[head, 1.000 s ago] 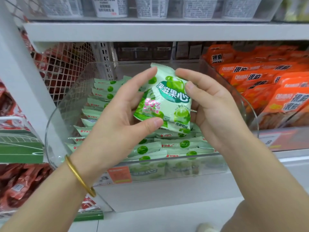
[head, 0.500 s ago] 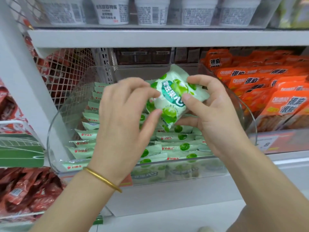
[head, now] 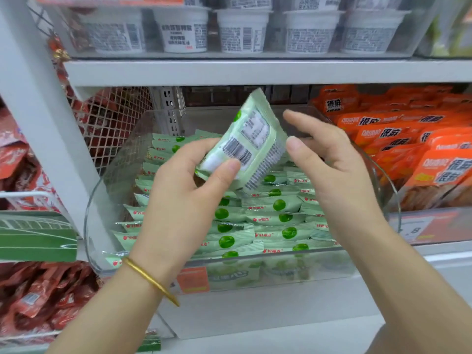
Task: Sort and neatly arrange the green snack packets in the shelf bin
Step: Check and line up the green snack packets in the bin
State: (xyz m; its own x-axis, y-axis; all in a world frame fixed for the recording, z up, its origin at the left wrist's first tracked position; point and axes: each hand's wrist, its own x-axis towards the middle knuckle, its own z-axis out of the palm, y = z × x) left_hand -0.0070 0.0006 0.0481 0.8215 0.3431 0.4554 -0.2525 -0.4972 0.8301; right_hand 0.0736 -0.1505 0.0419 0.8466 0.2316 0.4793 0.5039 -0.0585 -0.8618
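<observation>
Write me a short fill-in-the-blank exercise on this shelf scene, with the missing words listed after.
1. The left hand holds one green packet with its ____ side facing the camera.
2. The right hand is ____, beside the packet.
3. The clear bin holds rows of ____ packets.
4. The packets right of the bin are ____.

Missing words: barcode; open; green; orange

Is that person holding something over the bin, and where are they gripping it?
Yes: one green snack packet, back side showing, pinched at its lower left end by the left hand. The right hand is open beside it, not gripping.
</observation>
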